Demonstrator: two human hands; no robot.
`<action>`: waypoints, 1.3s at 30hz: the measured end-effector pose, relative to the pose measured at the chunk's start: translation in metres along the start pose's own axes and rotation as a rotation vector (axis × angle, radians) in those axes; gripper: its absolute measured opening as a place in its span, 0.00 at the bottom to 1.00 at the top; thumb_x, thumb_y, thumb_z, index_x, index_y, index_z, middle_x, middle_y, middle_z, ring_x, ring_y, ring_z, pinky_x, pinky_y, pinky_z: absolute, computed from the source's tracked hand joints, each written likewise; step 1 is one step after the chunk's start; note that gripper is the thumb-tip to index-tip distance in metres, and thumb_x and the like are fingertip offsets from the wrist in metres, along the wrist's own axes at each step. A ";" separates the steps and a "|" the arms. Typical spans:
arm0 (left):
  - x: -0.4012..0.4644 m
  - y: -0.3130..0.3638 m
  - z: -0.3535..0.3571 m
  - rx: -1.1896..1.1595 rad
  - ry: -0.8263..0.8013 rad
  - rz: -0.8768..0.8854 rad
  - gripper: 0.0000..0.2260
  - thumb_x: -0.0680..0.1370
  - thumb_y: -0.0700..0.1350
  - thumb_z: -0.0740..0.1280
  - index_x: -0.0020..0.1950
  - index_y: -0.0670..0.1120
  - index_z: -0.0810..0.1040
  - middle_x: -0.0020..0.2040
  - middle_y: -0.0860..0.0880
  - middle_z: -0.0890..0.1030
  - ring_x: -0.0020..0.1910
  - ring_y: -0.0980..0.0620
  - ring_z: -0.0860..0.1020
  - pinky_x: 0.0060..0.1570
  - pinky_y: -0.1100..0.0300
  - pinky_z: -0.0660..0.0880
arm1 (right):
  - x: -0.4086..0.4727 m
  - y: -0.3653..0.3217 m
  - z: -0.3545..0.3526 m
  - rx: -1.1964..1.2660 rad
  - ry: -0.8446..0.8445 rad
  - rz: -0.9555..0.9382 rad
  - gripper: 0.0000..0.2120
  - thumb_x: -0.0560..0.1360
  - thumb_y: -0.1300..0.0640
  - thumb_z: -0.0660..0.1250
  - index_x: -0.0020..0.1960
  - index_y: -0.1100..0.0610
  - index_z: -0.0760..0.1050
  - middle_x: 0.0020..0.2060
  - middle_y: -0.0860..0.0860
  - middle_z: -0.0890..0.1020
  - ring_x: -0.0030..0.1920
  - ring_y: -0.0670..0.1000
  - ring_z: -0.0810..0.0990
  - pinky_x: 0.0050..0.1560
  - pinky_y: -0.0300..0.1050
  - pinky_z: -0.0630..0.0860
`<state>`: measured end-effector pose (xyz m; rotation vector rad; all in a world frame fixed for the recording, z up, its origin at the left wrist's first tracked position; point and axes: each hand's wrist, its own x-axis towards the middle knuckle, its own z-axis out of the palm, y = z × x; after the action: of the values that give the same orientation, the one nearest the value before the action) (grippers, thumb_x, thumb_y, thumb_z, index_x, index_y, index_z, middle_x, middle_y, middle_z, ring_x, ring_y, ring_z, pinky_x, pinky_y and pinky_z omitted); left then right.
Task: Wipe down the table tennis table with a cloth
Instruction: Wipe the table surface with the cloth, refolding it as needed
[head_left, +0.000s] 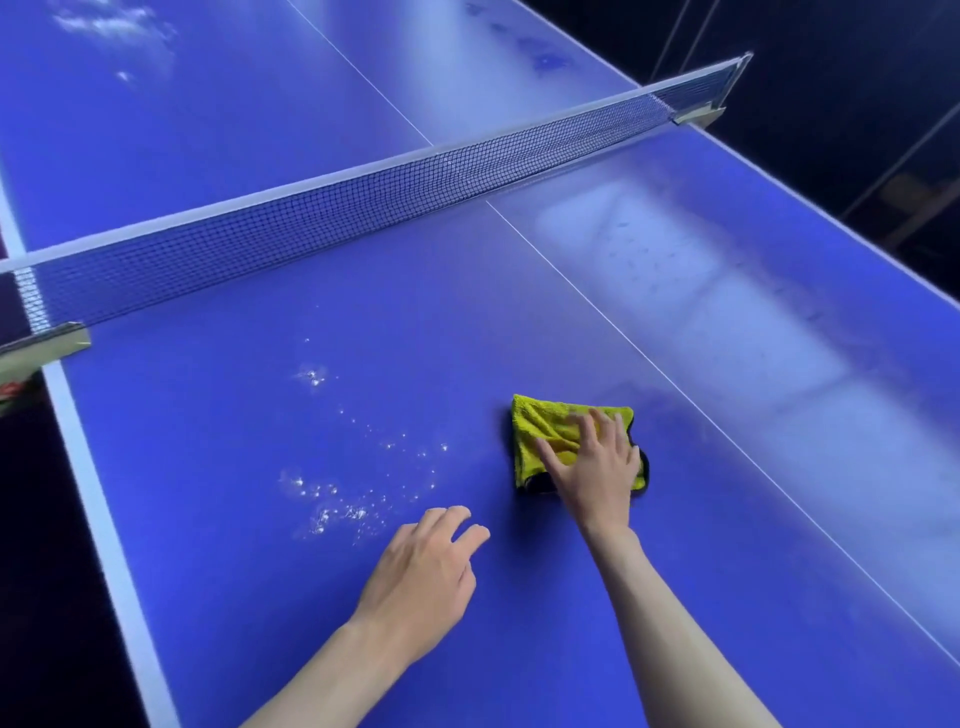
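One blue table (218, 467), one net (332, 218) strung across it, and two hands out over the near half. The right hand (597, 478) lies flat, fingers spread, pressing on the single yellow cloth (545, 426) beside the white centre line (649, 358). The left hand (421, 577) hovers loosely curled, holding nothing, near scattered water droplets (343, 499).

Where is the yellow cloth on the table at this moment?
In the head view, the yellow cloth lies flat on the blue table under the right hand, right of the water droplets, near the white centre line.
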<state>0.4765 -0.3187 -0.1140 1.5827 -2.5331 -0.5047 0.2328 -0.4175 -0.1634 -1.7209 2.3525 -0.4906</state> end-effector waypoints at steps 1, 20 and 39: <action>0.005 0.002 0.002 -0.003 -0.011 0.006 0.20 0.66 0.48 0.79 0.57 0.56 0.83 0.57 0.54 0.82 0.53 0.56 0.81 0.45 0.62 0.81 | 0.006 -0.004 0.007 -0.051 -0.028 0.052 0.30 0.73 0.29 0.67 0.70 0.41 0.73 0.76 0.52 0.68 0.80 0.60 0.61 0.69 0.68 0.66; 0.045 0.033 0.051 0.001 -0.269 -0.084 0.27 0.72 0.61 0.61 0.72 0.63 0.74 0.76 0.51 0.71 0.74 0.48 0.72 0.67 0.48 0.74 | 0.174 0.105 -0.071 0.107 0.092 0.053 0.32 0.70 0.70 0.68 0.69 0.48 0.73 0.61 0.57 0.77 0.59 0.59 0.79 0.52 0.49 0.74; 0.031 0.012 0.009 -0.135 0.219 -0.284 0.09 0.77 0.43 0.56 0.38 0.49 0.71 0.37 0.53 0.71 0.38 0.50 0.72 0.32 0.54 0.72 | -0.009 -0.083 0.064 0.444 0.049 -0.274 0.29 0.65 0.64 0.73 0.64 0.46 0.81 0.63 0.41 0.83 0.64 0.44 0.81 0.57 0.39 0.78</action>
<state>0.4498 -0.3399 -0.1212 1.8431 -2.0856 -0.4875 0.3310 -0.4418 -0.1922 -1.8211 1.8497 -1.0209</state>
